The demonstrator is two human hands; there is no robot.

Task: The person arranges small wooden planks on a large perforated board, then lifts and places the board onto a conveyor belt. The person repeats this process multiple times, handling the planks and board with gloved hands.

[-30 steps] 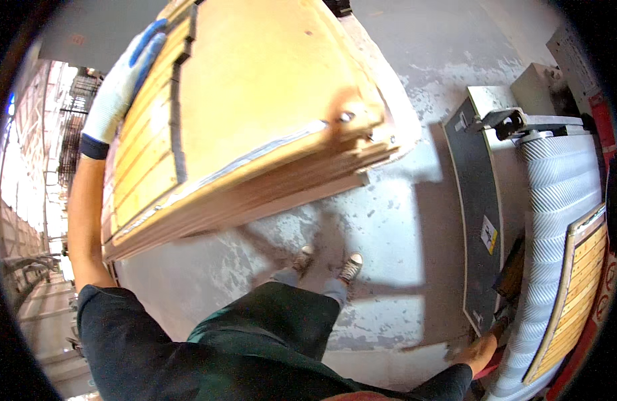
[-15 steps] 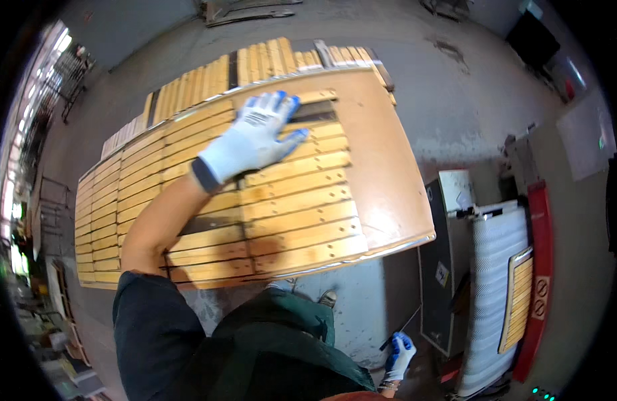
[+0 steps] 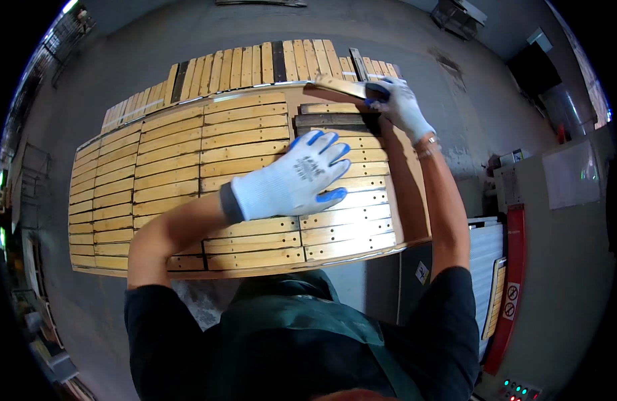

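1. Two dark sleeves point(image 3: 161, 334) are flanking a dark green cloth apron point(image 3: 298, 317), whose folds are bunching just beside the tan panel point(image 3: 410, 194).
2. Beyond the right sleeve, a pale, finely ribbed surface point(image 3: 482, 281) is showing, with a small slatted wooden piece point(image 3: 494, 304) standing against it and a flat red bar point(image 3: 516, 267) running alongside.
3. The left hand point(image 3: 296, 177), in a white knitted glove with blue-coated fingertips and a dark cuff, is resting open, palm down, fingers spreading across the wooden slats point(image 3: 247, 134).
4. These slats are lying in side-by-side columns on the panel: long, narrow, flat, honey-coloured, with visible grain, dark gaps between them and small round dots near some ends. The panel is showing a smooth bare margin at the right and a thin silvery edge.
5. Near the far end of the right-hand column, darker, nearly black strips point(image 3: 338, 121) are lying among the pale ones.
6. The right hand point(image 3: 395, 107), gloved alike, is gripping a loose wooden strip point(image 3: 338, 85) by its right end; the strip is slanting across the panel's far edge. A dark patch by the fingers is too unclear to identify.
7. Past that edge, another row of slats point(image 3: 252, 67) is fanning away, pointing outward.
8. Farther off, the scuffed grey floor point(image 3: 389, 33) is stretching toward a boxy cart point(image 3: 459, 19).
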